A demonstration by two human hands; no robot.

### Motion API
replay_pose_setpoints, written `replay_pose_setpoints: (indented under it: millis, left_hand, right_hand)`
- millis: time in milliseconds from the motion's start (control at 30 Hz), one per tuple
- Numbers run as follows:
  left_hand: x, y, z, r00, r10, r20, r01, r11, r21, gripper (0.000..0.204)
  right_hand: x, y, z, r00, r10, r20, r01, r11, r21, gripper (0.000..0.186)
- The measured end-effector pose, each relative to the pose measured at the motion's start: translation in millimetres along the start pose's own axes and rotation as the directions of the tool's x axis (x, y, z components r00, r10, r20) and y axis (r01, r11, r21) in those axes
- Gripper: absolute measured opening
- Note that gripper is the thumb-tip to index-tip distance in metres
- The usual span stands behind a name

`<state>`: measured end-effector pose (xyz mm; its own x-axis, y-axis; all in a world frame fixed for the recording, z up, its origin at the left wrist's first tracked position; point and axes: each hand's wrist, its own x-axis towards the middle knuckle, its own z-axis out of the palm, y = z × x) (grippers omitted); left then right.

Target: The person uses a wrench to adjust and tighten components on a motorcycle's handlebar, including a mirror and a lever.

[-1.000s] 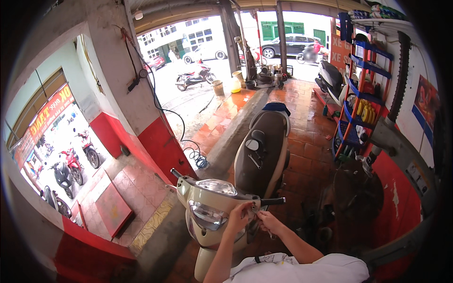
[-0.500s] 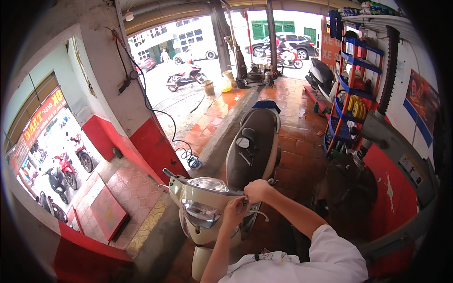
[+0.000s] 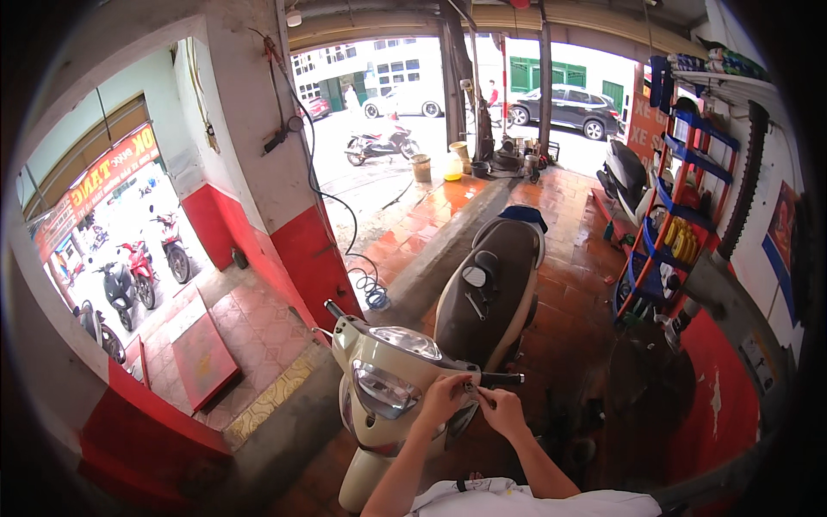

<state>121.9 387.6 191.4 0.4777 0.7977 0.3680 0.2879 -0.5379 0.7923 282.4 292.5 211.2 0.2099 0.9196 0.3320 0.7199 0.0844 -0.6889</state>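
A cream scooter [image 3: 402,361] stands in front of me, its headlight side toward me. Both my hands are at the inner end of its black handlebar grip [image 3: 506,379], on the right. My left hand [image 3: 444,400] is closed at the metal fitting beside the grip. My right hand [image 3: 503,411] pinches just below the grip, thumb and fingertips together. Whatever small part lies between the fingers is too small or hidden to name. On the brown seat [image 3: 508,280] rest a round-headed black mirror [image 3: 475,275] and a wrench [image 3: 476,306].
A blue and orange rack [image 3: 680,211] stands against the right wall. A coiled blue hose [image 3: 370,293] lies by the red and white pillar [image 3: 301,250]. Buckets [image 3: 420,167] and a parked motorbike [image 3: 379,145] are toward the street. A red ramp [image 3: 204,366] is at the left.
My right hand has come down off the grip to just below it, so the grip now shows. The view has shifted left. A red motorbike with a rider has left its earlier spot outside.
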Motion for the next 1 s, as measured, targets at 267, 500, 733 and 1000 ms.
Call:
replay_pose_setpoints:
  millis: [267, 500, 733, 1000]
  left_hand:
    - [0, 4, -7, 0.998, -0.041, 0.052, 0.041, 0.999, -0.002, 0.039]
    - [1, 2, -5, 0.996, -0.087, 0.037, 0.090, 0.992, -0.084, 0.030]
    - [3, 8, -3, 0.997, -0.080, -0.016, 0.079, 0.995, -0.060, 0.024]
    - [6, 19, -6, 0.993, -0.106, -0.045, 0.103, 0.993, -0.065, 0.025]
  right_hand:
    - [-8, 4, 17, 0.995, 0.047, -0.085, -0.038, 0.994, 0.107, 0.026]
    - [-4, 11, 19, 0.993, 0.117, 0.008, -0.118, 0.988, 0.095, 0.029]
    - [-8, 2, 23, 0.983, 0.184, 0.014, -0.185, 0.979, 0.080, 0.029]
    - [18, 15, 4, 0.988, 0.017, 0.157, -0.017, 1.000, -0.005, 0.025]
